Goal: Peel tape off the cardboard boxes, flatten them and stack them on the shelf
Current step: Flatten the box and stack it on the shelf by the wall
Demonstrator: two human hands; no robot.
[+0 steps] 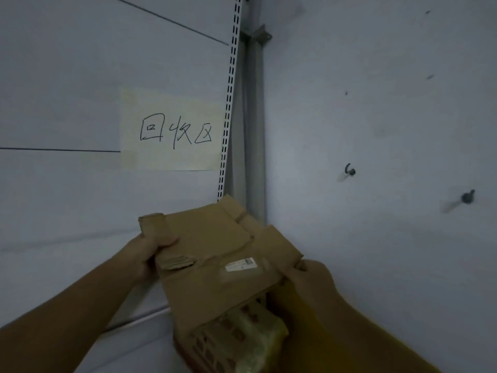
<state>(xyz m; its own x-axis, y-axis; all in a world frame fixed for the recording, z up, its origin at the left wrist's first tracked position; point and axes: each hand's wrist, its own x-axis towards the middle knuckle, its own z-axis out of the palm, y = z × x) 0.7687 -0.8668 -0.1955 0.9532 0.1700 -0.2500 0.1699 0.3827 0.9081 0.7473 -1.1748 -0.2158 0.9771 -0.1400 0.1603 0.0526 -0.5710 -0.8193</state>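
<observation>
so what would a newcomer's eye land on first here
Probably the mostly flattened cardboard box low in the middle, gripped at its left edge by the left hand and at its right edge by the right hand. Above it, a pale yellow note with handwritten characters is stuck on the wall panel, just left of the slotted upright in the corner.

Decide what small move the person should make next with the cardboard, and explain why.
Probably lower the cardboard straight down towards the shelf surface. It looks mostly flattened. The left hand grips its folded left flaps and the right hand holds its right edge. It hangs just below the handwritten paper sign on the back panel.
</observation>
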